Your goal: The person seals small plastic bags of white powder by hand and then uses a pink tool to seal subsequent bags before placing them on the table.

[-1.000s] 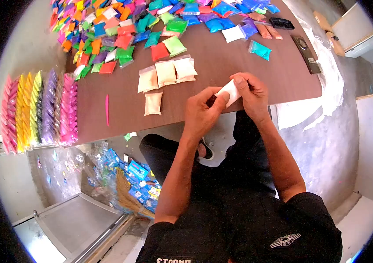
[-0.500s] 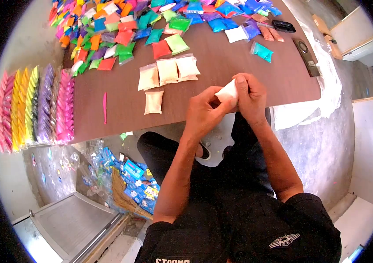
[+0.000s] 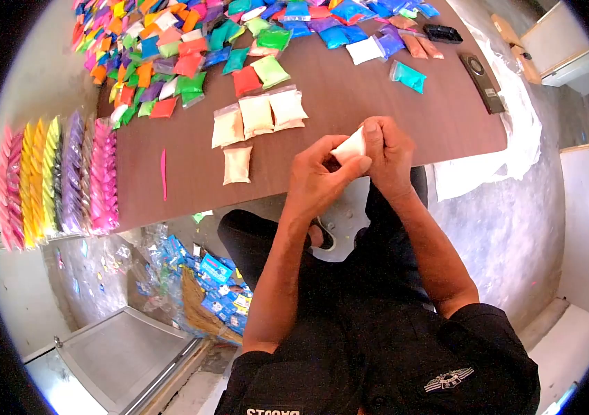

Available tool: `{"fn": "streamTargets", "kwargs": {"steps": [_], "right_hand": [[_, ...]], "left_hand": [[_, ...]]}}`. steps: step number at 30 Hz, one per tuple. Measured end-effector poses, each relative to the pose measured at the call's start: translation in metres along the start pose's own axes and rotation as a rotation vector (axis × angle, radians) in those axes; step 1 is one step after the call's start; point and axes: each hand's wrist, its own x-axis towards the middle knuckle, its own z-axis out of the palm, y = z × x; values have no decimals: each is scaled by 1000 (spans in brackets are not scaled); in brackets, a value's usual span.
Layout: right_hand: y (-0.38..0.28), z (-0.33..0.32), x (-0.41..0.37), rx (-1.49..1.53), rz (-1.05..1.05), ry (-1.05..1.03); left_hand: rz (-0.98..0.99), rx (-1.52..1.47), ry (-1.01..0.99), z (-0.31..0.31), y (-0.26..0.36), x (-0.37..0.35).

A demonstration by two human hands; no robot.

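Note:
Both hands pinch a small white powder packet (image 3: 350, 146) over the near edge of the brown table (image 3: 391, 117). My left hand (image 3: 317, 181) grips its lower side with thumb and fingers; my right hand (image 3: 389, 155) closes over its upper right corner. Just left of my hands lie several cream-coloured packets (image 3: 258, 115) in a short row, with one more cream packet (image 3: 236, 164) below them.
Many coloured packets (image 3: 191, 48) cover the far part of the table. Strips of pink, yellow and purple packets (image 3: 59, 176) lie at its left end. A pink stick (image 3: 164, 173), a teal packet (image 3: 409, 75), a black device (image 3: 482, 84) and a black tray (image 3: 444, 33) also rest there. Blue wrappers (image 3: 218, 287) sit on the floor.
The white packet has been turned and squeezed between my fingers, shifting slightly left. Both hands stay at the same spot above the table edge.

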Motion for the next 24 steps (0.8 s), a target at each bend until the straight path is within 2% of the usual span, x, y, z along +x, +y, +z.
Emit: {"fn": "streamTargets", "kwargs": {"steps": [2,6,8,11,15,24], "right_hand": [[1,-1,-1,-98,-114,-24],[-6,-5,-1,-46,-78,-74],[-7,-5,0,-24,-78,-105],[-10,-7,2,-42,-105,-136],[-4,-8,1,-52,-130,-142],[-4,-8,-1,-60,-162,-181]], "left_hand": [[-28,35,19,1,-5,2],[-44,41,19,4,-14,3],[-24,-98,110,7,-16,1],[16,-126,100,3,-21,0],[-19,-97,79,3,-15,1],[47,-53,147,3,-14,0]]}}
